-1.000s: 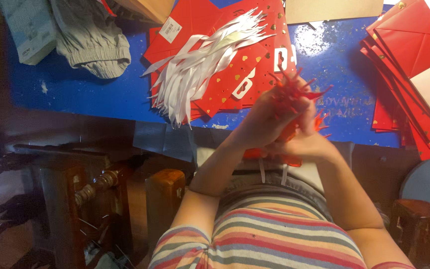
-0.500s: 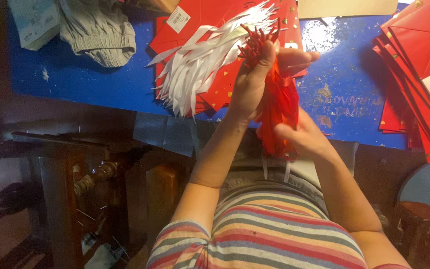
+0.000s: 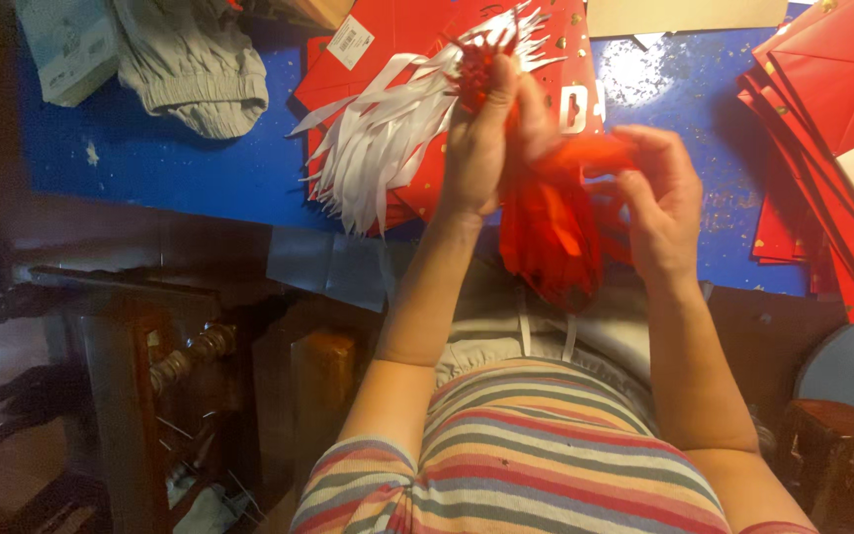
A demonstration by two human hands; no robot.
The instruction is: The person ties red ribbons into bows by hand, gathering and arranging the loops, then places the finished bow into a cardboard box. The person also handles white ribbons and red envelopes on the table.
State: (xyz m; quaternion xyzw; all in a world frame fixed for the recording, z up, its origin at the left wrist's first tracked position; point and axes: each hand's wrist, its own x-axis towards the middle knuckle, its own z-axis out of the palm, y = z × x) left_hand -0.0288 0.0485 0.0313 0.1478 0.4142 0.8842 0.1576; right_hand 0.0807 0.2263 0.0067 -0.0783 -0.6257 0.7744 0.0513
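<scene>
A glossy red tassel [image 3: 551,232], its fringed head [image 3: 476,59] bunched, is gripped above the blue table [image 3: 200,168] by the closed left hand [image 3: 481,138], its hanging strands pinched by the right hand [image 3: 659,203].

The red bundle [image 3: 551,222] gripped between the left hand [image 3: 481,138] and the right hand [image 3: 659,203] looks like thin, crinkled paper or film with a soft sheen, frilled at its top end. Just left of the left hand, the white strips [image 3: 378,138] are smooth, satiny ribbon. Beneath both hands the blue tabletop [image 3: 190,168] is matt, scuffed and speckled. Right of the right hand, the red sheets [image 3: 827,109] are flat, smooth card. Far left of the hands, the grey garment [image 3: 195,59] is soft ribbed cloth.
</scene>
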